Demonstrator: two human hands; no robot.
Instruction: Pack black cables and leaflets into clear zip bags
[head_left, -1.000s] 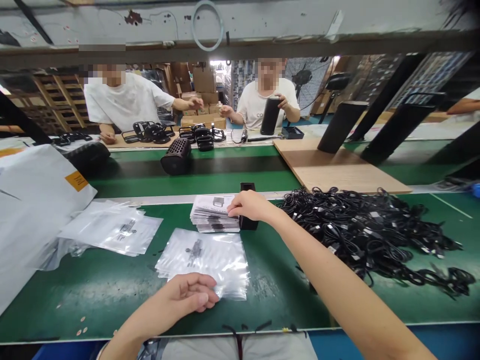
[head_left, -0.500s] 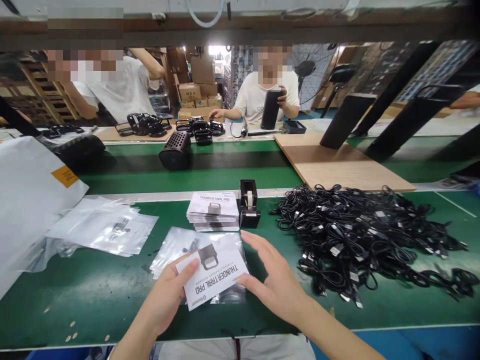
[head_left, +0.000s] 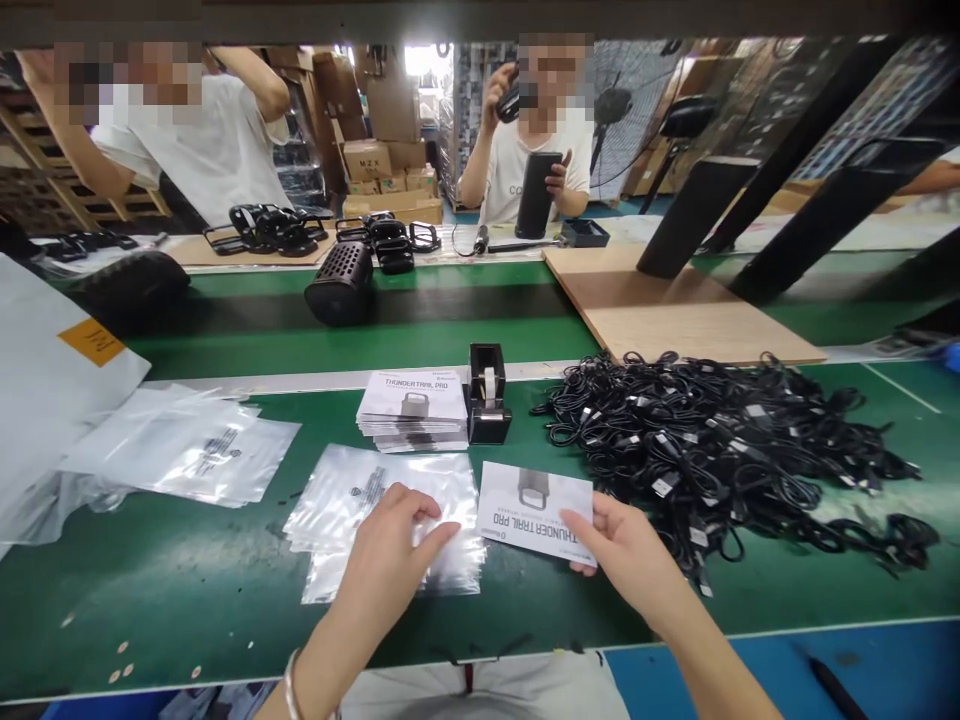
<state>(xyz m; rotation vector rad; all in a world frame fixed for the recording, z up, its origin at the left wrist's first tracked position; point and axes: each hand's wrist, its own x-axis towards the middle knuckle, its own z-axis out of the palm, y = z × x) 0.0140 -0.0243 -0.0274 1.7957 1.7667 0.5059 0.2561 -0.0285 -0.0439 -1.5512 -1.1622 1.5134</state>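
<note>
My right hand [head_left: 619, 545] grips the right end of a white instruction booklet [head_left: 534, 505], thumb on top and fingers beneath. The booklet reads THUNDERTRAIL PRO upside down to me and shows a speaker drawing. My left hand [head_left: 405, 540] is over a stack of clear plastic bags [head_left: 326, 520], thumb and forefinger apart with nothing between them; whether it touches the top bag I cannot tell. Behind the bags lies a pile of booklets [head_left: 412, 400], right beside a black tape dispenser [head_left: 489, 395].
A heap of black cables [head_left: 690, 440] covers the right side. More plastic bags [head_left: 217, 445] lie left, near a large white bag [head_left: 52, 370]. Across the green bench stand a black speaker [head_left: 341, 283] and a wooden board [head_left: 675, 310]. Two people in white shirts work opposite.
The booklet has passed from my left hand to my right and moved rightward. My left hand has let go and is over the bags. The person opposite has raised a black object.
</note>
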